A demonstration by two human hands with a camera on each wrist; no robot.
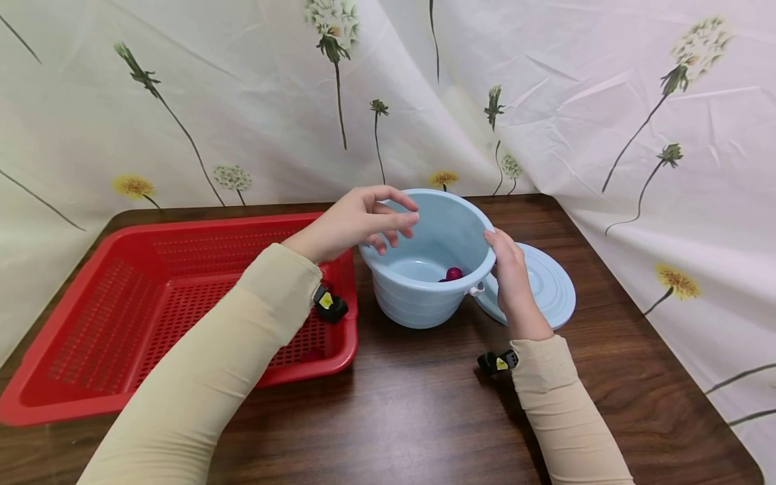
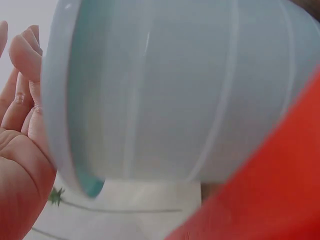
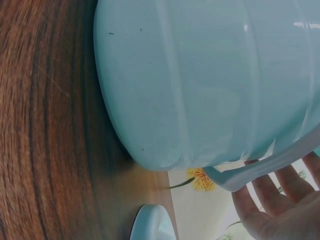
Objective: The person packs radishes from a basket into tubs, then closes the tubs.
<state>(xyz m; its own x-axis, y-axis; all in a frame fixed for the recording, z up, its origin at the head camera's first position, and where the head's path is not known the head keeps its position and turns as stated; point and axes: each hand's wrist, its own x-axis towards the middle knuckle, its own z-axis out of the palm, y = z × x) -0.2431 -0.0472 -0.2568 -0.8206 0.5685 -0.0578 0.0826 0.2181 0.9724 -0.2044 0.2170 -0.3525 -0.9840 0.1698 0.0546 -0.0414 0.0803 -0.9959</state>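
A light blue bucket (image 1: 406, 303) stands on the table, its open top facing up. Over the left part of its opening hovers my left hand (image 1: 358, 219), fingers loosely bent, with nothing visible in it. My right hand (image 1: 512, 276) grips the rim on the right side, above the white handle joint (image 1: 477, 289). In the right wrist view, fingers lie beside the bucket's handle (image 3: 250, 172). Low inside the bucket is a small, round, dark red thing (image 1: 453, 273), with a darker one partly hidden by the rim; their kind is unclear.
A large red plastic basket (image 1: 188, 303) with a mesh floor sits left of the bucket, partly covered by my left arm. The round blue lid (image 1: 552, 289) lies on the brown table (image 1: 418, 411), behind my right hand. A floral curtain (image 1: 273, 101) hangs along the back.
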